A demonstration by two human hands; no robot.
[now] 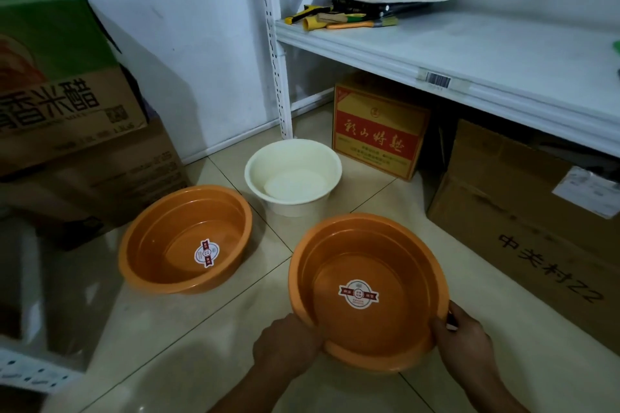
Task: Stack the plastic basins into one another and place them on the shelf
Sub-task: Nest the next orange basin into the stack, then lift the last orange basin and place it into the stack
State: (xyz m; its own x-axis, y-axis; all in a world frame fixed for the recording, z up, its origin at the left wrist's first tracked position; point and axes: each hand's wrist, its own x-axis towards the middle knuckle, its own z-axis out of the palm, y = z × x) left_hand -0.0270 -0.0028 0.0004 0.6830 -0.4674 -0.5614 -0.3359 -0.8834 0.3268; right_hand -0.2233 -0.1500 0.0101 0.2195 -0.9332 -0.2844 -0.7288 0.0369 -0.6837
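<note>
Three plastic basins are on the tiled floor. The nearest orange basin has a round sticker inside; my left hand grips its near-left rim and my right hand grips its near-right rim. A second orange basin, also with a sticker, rests to the left, apart from the first. A white basin stands behind them, near the shelf post. The white metal shelf runs across the upper right.
Brushes and a flat bag lie at the shelf's back left. A red carton and brown cartons sit under the shelf. Stacked cartons stand at the left. The white shelf post rises behind the white basin.
</note>
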